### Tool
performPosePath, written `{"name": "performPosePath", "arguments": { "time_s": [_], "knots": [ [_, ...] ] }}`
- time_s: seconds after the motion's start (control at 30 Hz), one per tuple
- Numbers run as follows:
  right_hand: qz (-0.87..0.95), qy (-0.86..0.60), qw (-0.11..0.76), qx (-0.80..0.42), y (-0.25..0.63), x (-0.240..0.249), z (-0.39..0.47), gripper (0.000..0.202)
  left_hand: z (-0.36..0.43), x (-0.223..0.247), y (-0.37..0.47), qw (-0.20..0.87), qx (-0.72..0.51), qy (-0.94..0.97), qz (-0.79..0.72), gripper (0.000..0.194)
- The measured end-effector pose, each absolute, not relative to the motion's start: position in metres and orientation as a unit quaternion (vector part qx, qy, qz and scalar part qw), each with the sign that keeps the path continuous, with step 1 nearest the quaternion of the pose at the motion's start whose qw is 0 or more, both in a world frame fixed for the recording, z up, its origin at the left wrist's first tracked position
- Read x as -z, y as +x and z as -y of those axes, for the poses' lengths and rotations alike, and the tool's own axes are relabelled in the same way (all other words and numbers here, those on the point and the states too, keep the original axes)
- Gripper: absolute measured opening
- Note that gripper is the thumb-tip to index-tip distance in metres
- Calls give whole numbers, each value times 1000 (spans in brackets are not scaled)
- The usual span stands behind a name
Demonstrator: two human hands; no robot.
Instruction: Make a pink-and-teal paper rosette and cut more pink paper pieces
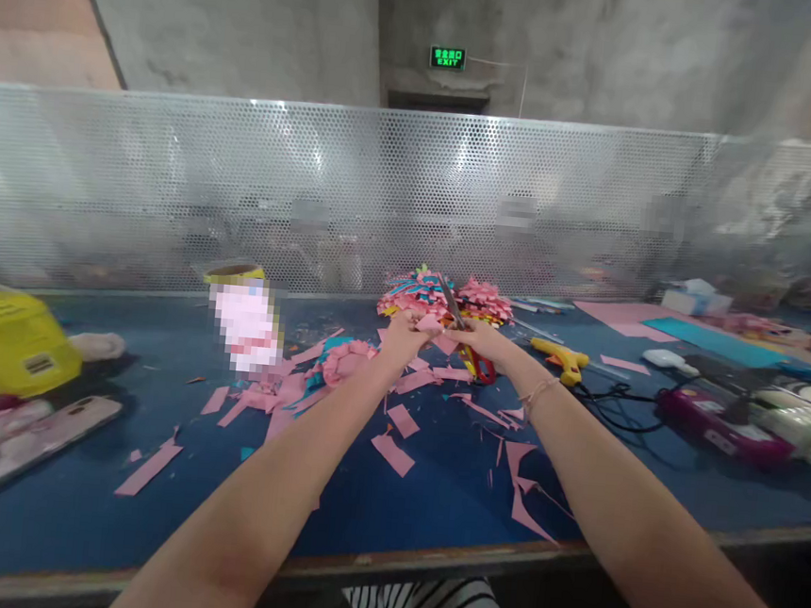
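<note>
Both arms reach forward over the table's middle. My left hand (407, 334) is closed, its fingers pinching a small pink paper piece (430, 325). In my right hand (484, 339) is a pair of scissors (450, 300), dark blades pointing up and away, red and yellow handles hanging below the palm. The fingertips of both hands meet near the paper. Just behind them sit pink and blue ruffled paper flowers (417, 293). A ring of folded pink paper (347, 363) lies left of my left forearm. Pink paper scraps (393, 456) are strewn around and beneath the hands.
A yellow glue gun (562, 360) and cables lie right of my right hand, before a purple power strip (725, 427). Leftward stand a yellow-rimmed container (238, 272), a yellow bottle (11, 345) and a phone (45, 443). A perforated metal screen (358, 196) closes the table's back.
</note>
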State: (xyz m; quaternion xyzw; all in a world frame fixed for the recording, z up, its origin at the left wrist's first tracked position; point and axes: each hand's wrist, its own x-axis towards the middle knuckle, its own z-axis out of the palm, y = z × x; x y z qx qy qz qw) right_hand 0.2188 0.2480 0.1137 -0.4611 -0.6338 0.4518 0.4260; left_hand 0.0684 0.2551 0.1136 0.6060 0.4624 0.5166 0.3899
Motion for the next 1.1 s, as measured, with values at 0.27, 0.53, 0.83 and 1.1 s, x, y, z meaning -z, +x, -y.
{"name": "performPosePath", "arguments": {
  "time_s": [0.27, 0.53, 0.83, 1.1],
  "knots": [
    [638, -463, 435, -435, 213, -107, -254, 14, -255, -109, 73, 464, -595, 532, -384, 19],
    [535, -446, 510, -506, 211, -110, -254, 23, -253, -103, 77, 444, -518, 589, -434, 15],
    [542, -444, 511, -498, 210, -109, -253, 22, -247, -106, 70, 139, -390, 722, -554, 12],
    [515, -439, 526, -515, 212, -109, -253, 22, -252, -110, 71, 245, -412, 745, -465, 48]
  ]
}}
